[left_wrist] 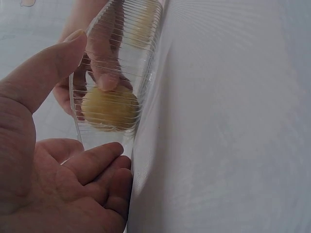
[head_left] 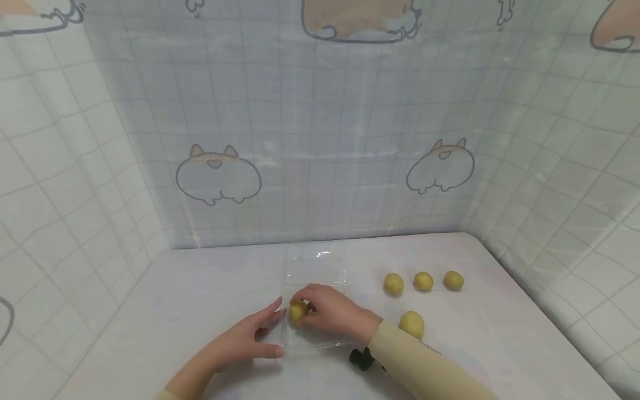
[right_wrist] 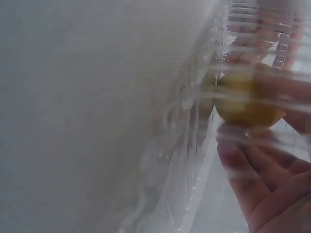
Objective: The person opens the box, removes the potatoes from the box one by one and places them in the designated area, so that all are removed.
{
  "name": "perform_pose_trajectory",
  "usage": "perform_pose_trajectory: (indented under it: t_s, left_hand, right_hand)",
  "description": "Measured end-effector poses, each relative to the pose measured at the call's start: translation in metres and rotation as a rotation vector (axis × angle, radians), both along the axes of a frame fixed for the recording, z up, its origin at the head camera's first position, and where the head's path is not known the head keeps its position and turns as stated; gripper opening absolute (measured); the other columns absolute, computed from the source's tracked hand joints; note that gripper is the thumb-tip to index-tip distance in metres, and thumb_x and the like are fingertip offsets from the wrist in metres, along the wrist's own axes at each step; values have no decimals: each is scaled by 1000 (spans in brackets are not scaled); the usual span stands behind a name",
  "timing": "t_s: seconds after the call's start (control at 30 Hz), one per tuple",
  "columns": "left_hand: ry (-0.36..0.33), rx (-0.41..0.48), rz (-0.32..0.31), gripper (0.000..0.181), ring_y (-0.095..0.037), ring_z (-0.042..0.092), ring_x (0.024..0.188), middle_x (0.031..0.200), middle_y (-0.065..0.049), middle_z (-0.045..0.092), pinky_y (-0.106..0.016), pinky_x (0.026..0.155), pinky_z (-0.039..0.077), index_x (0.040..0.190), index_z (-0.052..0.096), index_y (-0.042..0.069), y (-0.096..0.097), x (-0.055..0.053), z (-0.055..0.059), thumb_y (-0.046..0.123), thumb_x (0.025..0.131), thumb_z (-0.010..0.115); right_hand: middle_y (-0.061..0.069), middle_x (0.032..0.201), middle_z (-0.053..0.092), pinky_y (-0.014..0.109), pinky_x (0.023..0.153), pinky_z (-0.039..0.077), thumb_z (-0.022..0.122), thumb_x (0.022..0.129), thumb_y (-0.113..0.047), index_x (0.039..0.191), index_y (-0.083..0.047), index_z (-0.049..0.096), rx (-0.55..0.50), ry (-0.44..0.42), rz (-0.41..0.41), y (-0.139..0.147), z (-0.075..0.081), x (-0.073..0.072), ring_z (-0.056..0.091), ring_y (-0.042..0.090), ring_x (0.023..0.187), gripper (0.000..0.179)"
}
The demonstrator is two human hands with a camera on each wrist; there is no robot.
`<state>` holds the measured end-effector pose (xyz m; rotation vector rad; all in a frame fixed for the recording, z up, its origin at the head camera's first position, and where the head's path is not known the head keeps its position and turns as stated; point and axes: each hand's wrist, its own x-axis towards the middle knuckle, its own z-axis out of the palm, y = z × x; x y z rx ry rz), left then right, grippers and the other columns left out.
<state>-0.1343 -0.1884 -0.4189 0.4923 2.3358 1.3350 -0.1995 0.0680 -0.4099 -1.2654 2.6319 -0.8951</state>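
A clear plastic clamshell box (head_left: 320, 345) lies on the table, its lid (head_left: 316, 268) folded back toward the wall. My right hand (head_left: 334, 311) reaches over the box and pinches a small round yellow fruit (head_left: 298, 313) between thumb and fingers at the box's left end. Through the ribbed wall, the left wrist view shows this fruit (left_wrist: 111, 109) low inside the box, fingers on top of it. My left hand (head_left: 245, 338) stands beside the box's left edge, thumb and fingers spread and fairly straight, holding nothing. Whether its fingertips touch the wall I cannot tell.
Three more yellow fruits (head_left: 423, 281) stand in a row at the back right. A larger pale yellow one (head_left: 412, 325) sits nearer, beside my right sleeve. A small black object (head_left: 361, 359) shows under the right wrist. Patterned walls (head_left: 320, 183) enclose the table's back and sides.
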Motion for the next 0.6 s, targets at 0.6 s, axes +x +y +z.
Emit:
perform_pose_trajectory:
  t_s: [0.6]
  left_hand:
    - [-3, -23, 4, 99, -34, 45, 134, 154, -4, 41, -54, 109, 34, 160, 18, 21, 0, 0, 1, 37, 84, 80]
  right_hand:
    - [-18, 111, 64, 16, 78, 49, 79, 85, -23, 127, -20, 65, 27, -13, 27, 0, 2, 2, 57, -1, 88, 44]
